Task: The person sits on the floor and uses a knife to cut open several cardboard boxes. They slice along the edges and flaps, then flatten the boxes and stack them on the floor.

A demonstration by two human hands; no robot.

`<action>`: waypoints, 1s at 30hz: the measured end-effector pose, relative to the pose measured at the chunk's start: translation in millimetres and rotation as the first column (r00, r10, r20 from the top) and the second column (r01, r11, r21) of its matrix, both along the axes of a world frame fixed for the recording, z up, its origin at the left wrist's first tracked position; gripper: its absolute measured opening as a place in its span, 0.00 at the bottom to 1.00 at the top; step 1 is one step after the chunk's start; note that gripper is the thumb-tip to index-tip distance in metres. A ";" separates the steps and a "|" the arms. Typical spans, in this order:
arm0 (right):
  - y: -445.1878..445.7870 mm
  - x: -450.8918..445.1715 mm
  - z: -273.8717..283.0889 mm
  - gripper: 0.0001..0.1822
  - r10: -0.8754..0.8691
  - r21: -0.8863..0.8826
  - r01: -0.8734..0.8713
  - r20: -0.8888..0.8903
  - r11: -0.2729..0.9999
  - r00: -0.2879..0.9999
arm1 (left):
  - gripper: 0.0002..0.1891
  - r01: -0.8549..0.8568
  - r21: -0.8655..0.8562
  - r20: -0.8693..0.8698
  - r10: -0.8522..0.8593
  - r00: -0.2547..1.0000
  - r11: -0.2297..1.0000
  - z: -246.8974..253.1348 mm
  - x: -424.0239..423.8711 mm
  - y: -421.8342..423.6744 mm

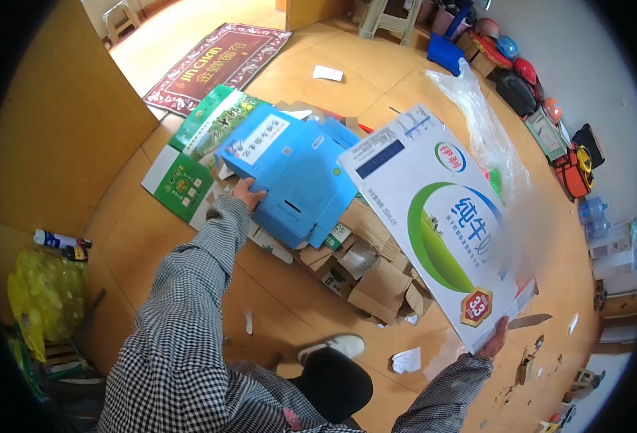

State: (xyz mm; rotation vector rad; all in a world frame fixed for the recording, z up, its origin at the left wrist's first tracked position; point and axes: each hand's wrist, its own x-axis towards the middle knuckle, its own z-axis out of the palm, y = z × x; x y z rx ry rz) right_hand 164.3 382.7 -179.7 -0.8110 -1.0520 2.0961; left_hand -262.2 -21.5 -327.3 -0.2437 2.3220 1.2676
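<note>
My left hand (249, 194) grips the lower left edge of a flattened blue cardboard box (302, 178), which lies over a pile of cardboard. At the right, my right hand (492, 340) holds the bottom corner of a flattened white milk carton box (432, 216), tilted above the pile. A knife blade (532, 321) sticks out to the right beside my right hand; its handle is hidden. Under the blue box, green printed cardboard (180, 184) reaches out to the left. Torn brown cardboard (380, 289) lies between the two boxes.
A red doormat (215, 65) lies by the doorway. Clear plastic sheeting (478, 113) is behind the white box. Helmets, bags and a blue platform scale (445, 53) line the right wall. A yellow plastic bag (48, 297) sits at the left. Paper scraps (406, 360) lie near my shoe.
</note>
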 end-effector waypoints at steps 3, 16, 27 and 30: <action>3.2 -6.8 -21.7 0.27 -0.145 0.069 0.139 0.088 0.988 0.985 | 0.28 -0.106 -0.004 0.030 0.106 0.994 0.994 -4.0 15.0 11.8; -50.3 -64.8 -115.9 0.17 -0.216 0.242 0.103 0.508 0.965 0.834 | 0.24 0.001 -0.123 0.091 0.010 0.996 0.992 -40.2 -11.9 -3.9; -34.2 -55.8 -143.9 0.14 -0.165 0.472 -0.203 0.626 0.858 0.762 | 0.29 0.237 -0.555 -0.687 -0.600 0.409 0.797 57.6 31.0 76.2; -36.0 -62.1 -140.4 0.14 -0.213 0.529 -0.238 0.655 0.815 0.725 | 0.33 0.451 -0.716 -0.457 -0.846 0.276 0.534 75.1 53.9 124.1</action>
